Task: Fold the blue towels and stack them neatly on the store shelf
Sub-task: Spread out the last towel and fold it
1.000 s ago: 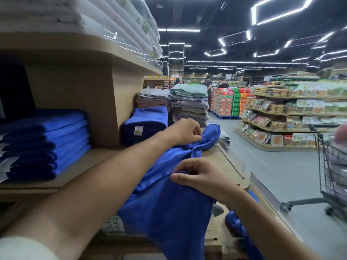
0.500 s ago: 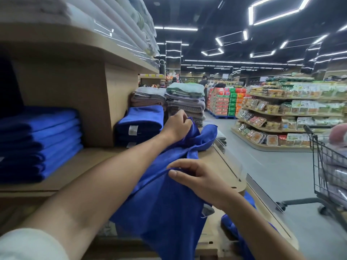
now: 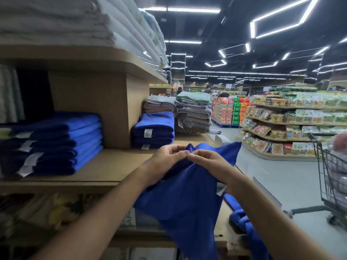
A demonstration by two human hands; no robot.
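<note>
Bare forearms rise from the lower edge; left hand (image 3: 165,160) and right hand (image 3: 211,162) meet mid-frame, fingertips pinching the towel (image 3: 187,196).

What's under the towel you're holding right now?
The left hand and right hand pinch the blue towel, which hangs down past the front of the wooden shelf. A bunched blue towel pokes out lower right; the rest beneath is covered.
</note>
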